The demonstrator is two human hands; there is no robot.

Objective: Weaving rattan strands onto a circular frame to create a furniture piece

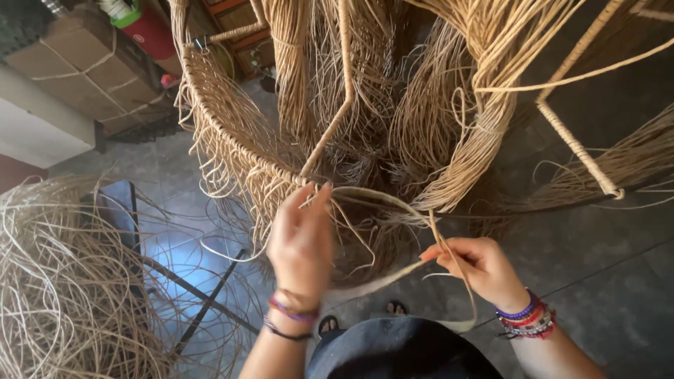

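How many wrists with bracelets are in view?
2. The left wrist, lower middle, carries a few thin bands below the left hand; the right wrist, lower right, has a thicker stack of beaded bracelets beside the right hand, which pinches a rattan strand.

1. Floor (604,281): dark grey tiles with thin joint lines, glossy at lower left.
2. Loose rattan strands (49,281): large tangled pile at lower left, lying on the floor.
3. Dark metal frame (203,302): thin bars resting on the floor beside the pile.
4. Sandalled feet (330,324): standing on the tiles, bottom centre.
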